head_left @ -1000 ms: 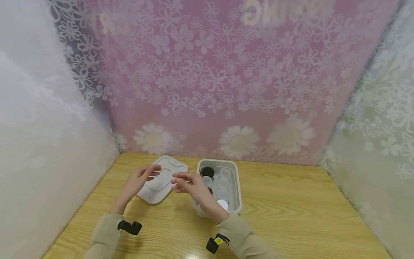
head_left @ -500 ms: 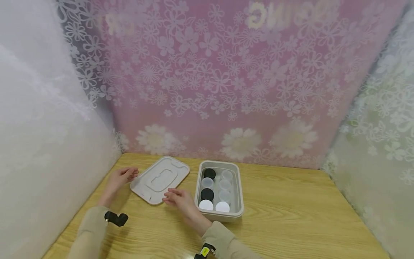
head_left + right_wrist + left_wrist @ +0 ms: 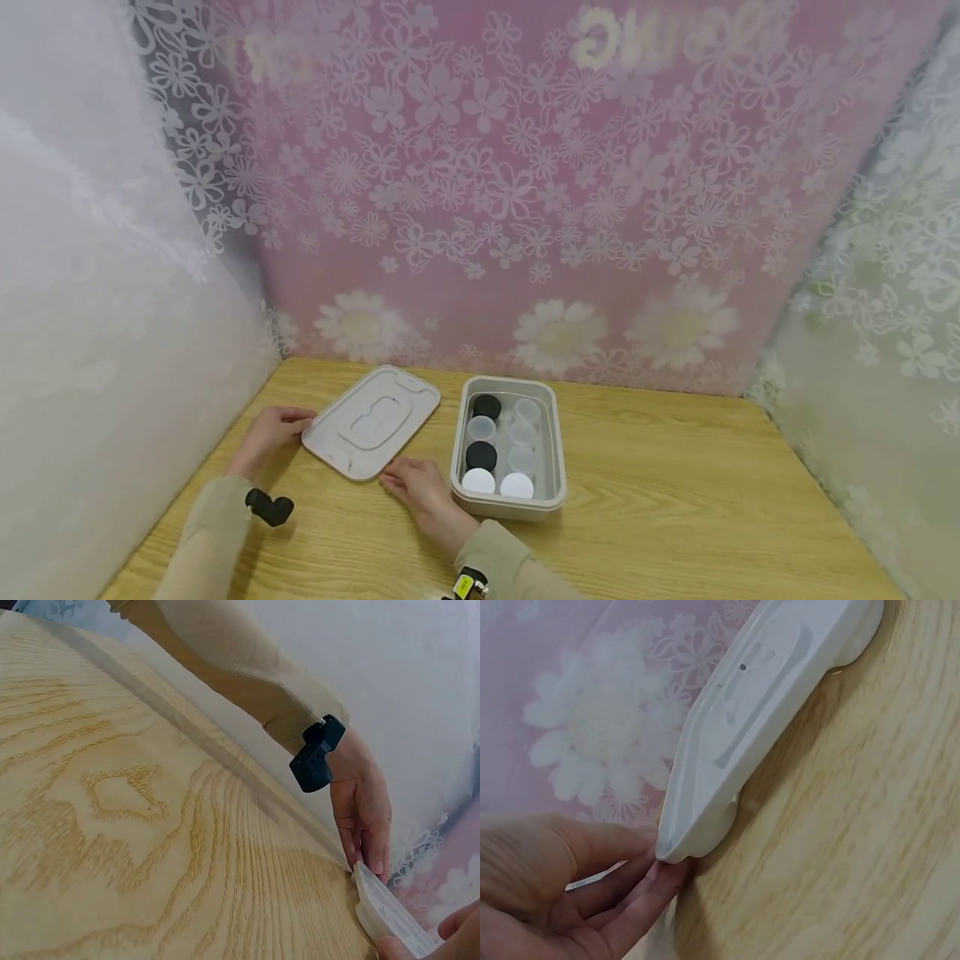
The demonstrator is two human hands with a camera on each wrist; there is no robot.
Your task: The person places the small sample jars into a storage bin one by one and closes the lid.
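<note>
A white plastic lid (image 3: 373,423) with a raised pattern lies on the table, left of a container. My left hand (image 3: 268,435) pinches its left corner; in the left wrist view the thumb is above the rim (image 3: 676,838) and the fingers are below. At the near right corner is my right hand (image 3: 427,492), with thumb and fingers on either side of the lid's edge (image 3: 394,922) in the right wrist view. Part of that grip lies outside the right wrist view.
Right of the lid stands an open light-grey rectangular container (image 3: 510,510). Inside are two rows of small round tubs: black-topped ones (image 3: 482,456), white-topped ones (image 3: 517,486) and translucent ones (image 3: 522,435). A floral curtain (image 3: 480,208) hangs behind the wooden table (image 3: 660,483).
Both hands have come down from above the lid and moved apart to its left and near right corners, taking hold of its edge. The container and tubs have stayed put.
</note>
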